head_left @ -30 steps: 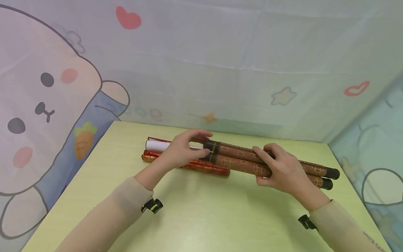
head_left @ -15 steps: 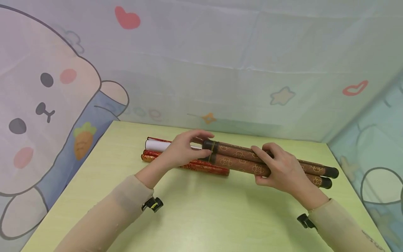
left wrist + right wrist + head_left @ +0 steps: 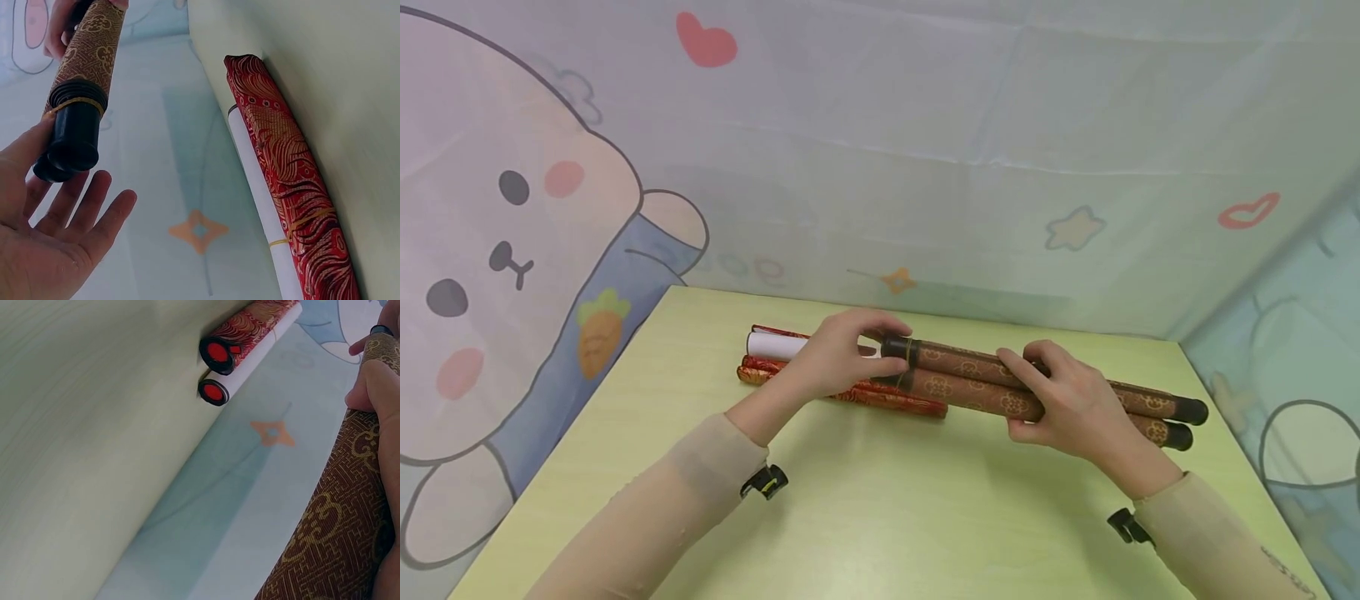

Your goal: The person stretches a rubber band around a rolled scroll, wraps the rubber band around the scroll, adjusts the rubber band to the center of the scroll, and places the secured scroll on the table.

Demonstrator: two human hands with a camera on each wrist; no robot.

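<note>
A pair of brown scrolls (image 3: 973, 389) with gold flower patterns and black knobs lies side by side, slanting down to the right. My right hand (image 3: 1078, 404) grips them around the middle, thumb on the near side. At their left end, my left hand (image 3: 838, 354) holds the black knobs (image 3: 74, 140), thumb at the thin yellow rubber band (image 3: 81, 102) looped there. Its other fingers spread past the knobs in the left wrist view, partly hidden behind them. Behind the left hand are red brocade rolls (image 3: 917, 406) and a white roll (image 3: 772, 346).
The pale green table (image 3: 880, 500) runs back to a cloth backdrop (image 3: 850, 167) with printed cartoon figures. In the right wrist view, the red roll (image 3: 253, 334) and white roll (image 3: 256, 365) show red and black ends. A wrist camera (image 3: 765, 482) sits on the left sleeve.
The left hand has shifted slightly to the right at the scroll ends, and the band there lies a little differently. The right hand keeps its grip in nearly the same place.
</note>
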